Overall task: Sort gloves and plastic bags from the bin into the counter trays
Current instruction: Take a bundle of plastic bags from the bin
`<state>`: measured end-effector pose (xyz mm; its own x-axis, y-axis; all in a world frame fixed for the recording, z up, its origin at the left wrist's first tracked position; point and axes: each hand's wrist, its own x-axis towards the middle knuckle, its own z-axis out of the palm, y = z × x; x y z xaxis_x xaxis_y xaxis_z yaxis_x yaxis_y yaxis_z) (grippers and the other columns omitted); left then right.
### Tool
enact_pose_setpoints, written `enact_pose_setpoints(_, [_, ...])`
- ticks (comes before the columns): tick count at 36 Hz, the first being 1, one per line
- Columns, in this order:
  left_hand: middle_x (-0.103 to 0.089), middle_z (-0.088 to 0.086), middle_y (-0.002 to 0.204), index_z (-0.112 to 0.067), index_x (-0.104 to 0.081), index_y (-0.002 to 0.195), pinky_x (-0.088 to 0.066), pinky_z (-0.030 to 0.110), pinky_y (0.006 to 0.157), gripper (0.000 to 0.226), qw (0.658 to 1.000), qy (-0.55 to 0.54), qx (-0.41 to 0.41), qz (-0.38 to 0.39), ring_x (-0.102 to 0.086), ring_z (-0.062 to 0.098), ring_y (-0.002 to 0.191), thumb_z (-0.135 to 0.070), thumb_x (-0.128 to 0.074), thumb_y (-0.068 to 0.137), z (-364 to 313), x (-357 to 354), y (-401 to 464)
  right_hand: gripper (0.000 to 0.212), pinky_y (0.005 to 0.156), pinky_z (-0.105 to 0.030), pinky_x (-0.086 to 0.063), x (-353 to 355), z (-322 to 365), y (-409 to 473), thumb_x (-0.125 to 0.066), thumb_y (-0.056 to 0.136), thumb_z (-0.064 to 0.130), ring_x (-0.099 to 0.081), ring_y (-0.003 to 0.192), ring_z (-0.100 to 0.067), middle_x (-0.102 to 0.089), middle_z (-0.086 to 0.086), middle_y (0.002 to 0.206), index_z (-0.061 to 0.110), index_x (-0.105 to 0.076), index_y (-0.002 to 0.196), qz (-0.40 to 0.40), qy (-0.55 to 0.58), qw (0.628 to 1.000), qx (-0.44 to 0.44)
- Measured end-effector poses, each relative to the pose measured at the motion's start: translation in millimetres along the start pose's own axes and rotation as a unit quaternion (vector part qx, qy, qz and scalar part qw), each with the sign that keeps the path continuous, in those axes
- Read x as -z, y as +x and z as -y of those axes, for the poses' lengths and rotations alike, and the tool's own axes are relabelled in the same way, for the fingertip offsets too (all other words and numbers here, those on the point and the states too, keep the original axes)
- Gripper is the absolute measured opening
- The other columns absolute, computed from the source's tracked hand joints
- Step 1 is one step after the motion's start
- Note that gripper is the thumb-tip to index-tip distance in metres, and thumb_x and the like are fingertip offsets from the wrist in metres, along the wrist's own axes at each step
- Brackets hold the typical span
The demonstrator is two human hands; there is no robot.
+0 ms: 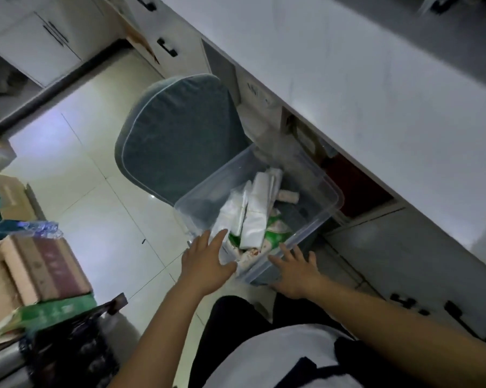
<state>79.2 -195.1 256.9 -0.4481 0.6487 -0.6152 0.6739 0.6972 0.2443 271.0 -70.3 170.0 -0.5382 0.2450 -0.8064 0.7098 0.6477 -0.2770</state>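
Observation:
A clear plastic bin (330, 191) stands on a grey-cushioned stool beside the counter. Inside it lie white folded plastic bags (254, 211), a green-and-white packet (276, 233) and a small roll (288, 196). My left hand (208, 261) reaches to the bin's near left corner, fingers spread, touching or just short of the rim. At the near right corner my right hand (296, 271) has its fingers apart beside the wall. Neither hand holds anything.
The white counter (362, 88) runs diagonally along the right, with cabinet doors and black handles below. The grey stool cushion (180, 135) stands on pale floor tiles. Cardboard boxes (32, 270) and dark bags crowd the left edge.

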Motion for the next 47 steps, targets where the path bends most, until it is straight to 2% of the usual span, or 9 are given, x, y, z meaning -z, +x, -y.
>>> enact_pose_setpoints(10, [-0.021, 0.002, 0.163, -0.031, -0.019, 0.155, -0.028, 0.05, 0.115, 0.084, 0.978, 0.065, -0.051, 0.193, -0.025, 0.033, 0.145, -0.05, -0.061, 0.085, 34.3, -16.6, 86.0, 0.08, 0.112, -0.068, 0.005, -33.5, 19.7, 11.8, -0.041, 0.092, 0.066, 0.013, 0.151, -0.028, 0.01, -0.001, 0.167, 0.039, -0.003, 0.157, 0.011, 0.016, 0.994, -0.111])
enact_pose_setpoints(14, [-0.04, 0.008, 0.152, -0.029, -0.033, 0.149, -0.04, 0.046, 0.107, 0.081, 0.968, 0.019, -0.072, 0.24, -0.043, 0.033, 0.134, -0.046, -0.064, 0.076, 42.7, -11.6, 131.6, 0.076, 0.113, -0.068, 0.007, -43.2, 38.3, 15.6, -0.042, 0.09, 0.066, 0.008, 0.152, -0.027, 0.003, 0.0, 0.167, 0.044, -0.01, 0.155, -0.01, 0.117, 0.972, -0.205])
enact_pose_setpoints(17, [-0.043, 0.014, 0.149, -0.023, -0.038, 0.148, -0.045, 0.04, 0.103, 0.077, 0.962, -0.032, -0.049, 0.266, -0.049, 0.034, 0.129, -0.039, -0.066, 0.079, 51.6, -9.4, 172.8, 0.082, 0.115, -0.067, 0.006, -43.3, 51.0, 24.3, -0.041, 0.089, 0.069, 0.009, 0.152, -0.026, 0.006, 0.001, 0.167, 0.041, -0.001, 0.156, -0.017, 0.187, 0.947, -0.26])
enact_pose_setpoints(21, [-0.044, 0.015, 0.148, -0.013, -0.04, 0.147, -0.043, 0.033, 0.097, 0.062, 0.962, -0.109, -0.003, 0.251, -0.05, 0.032, 0.125, -0.023, -0.063, 0.09, 60.4, -15.6, 229.9, 0.089, 0.115, -0.066, 0.005, -43.3, 68.3, 42.6, -0.041, 0.088, 0.07, 0.011, 0.152, -0.027, 0.006, 0.002, 0.167, 0.037, 0.006, 0.156, -0.036, 0.26, 0.919, -0.295])
enact_pose_setpoints(25, [-0.045, 0.017, 0.146, -0.012, -0.041, 0.146, -0.042, 0.029, 0.087, 0.06, 0.962, -0.132, 0.043, 0.236, -0.055, 0.029, 0.113, -0.02, -0.063, 0.091, 59.1, -32.3, 271.1, 0.088, 0.115, -0.068, 0.003, -51.4, 86.6, 56.0, -0.041, 0.089, 0.066, 0.012, 0.152, -0.028, 0.012, 0.003, 0.166, 0.031, 0.003, 0.157, -0.088, 0.248, 0.91, -0.32])
enact_pose_setpoints(29, [-0.035, 0.014, 0.154, -0.011, -0.034, 0.15, -0.04, 0.037, 0.105, 0.067, 0.964, -0.081, 0.051, 0.247, -0.044, 0.033, 0.133, -0.026, -0.064, 0.092, 54.7, -52.9, 301.7, 0.086, 0.114, -0.064, 0.006, -65.2, 101.2, 65.1, -0.041, 0.088, 0.065, 0.015, 0.151, -0.028, 0.02, 0.006, 0.165, 0.033, -0.002, 0.157, -0.127, 0.257, 0.898, -0.332])
enact_pose_setpoints(32, [-0.033, 0.013, 0.157, -0.009, -0.03, 0.152, -0.039, 0.034, 0.104, 0.072, 0.965, -0.09, 0.062, 0.237, -0.043, 0.032, 0.136, -0.025, -0.066, 0.091, 44.0, -67.4, 318.7, 0.083, 0.115, -0.061, 0.007, -73.0, 103.7, 66.5, -0.038, 0.088, 0.067, 0.019, 0.15, -0.026, 0.031, 0.011, 0.159, 0.037, -0.001, 0.156, -0.145, 0.28, 0.889, -0.331])
enact_pose_setpoints(39, [-0.051, 0.015, 0.144, -0.01, -0.043, 0.146, -0.044, 0.033, 0.098, 0.07, 0.976, -0.127, 0.081, 0.155, -0.053, 0.034, 0.125, -0.027, -0.074, 0.085, 20.0, -99.6, 329.6, 0.077, 0.117, -0.059, 0.009, -80.6, 109.7, 56.4, -0.026, 0.091, 0.073, 0.023, 0.149, -0.028, 0.033, 0.008, 0.156, 0.045, 0.008, 0.154, -0.144, 0.259, 0.898, -0.325])
enact_pose_setpoints(47, [-0.063, 0.014, 0.129, -0.007, -0.056, 0.129, -0.051, 0.035, 0.09, 0.042, 0.983, -0.131, 0.082, 0.096, -0.062, 0.03, 0.115, -0.017, -0.062, 0.09, 15.9, -126.4, 343.5, 0.077, 0.117, -0.062, 0.01, -79.4, 105.3, 54.7, -0.02, 0.089, 0.076, 0.025, 0.148, -0.029, 0.033, 0.005, 0.158, 0.046, 0.012, 0.153, -0.135, 0.261, 0.903, -0.315])
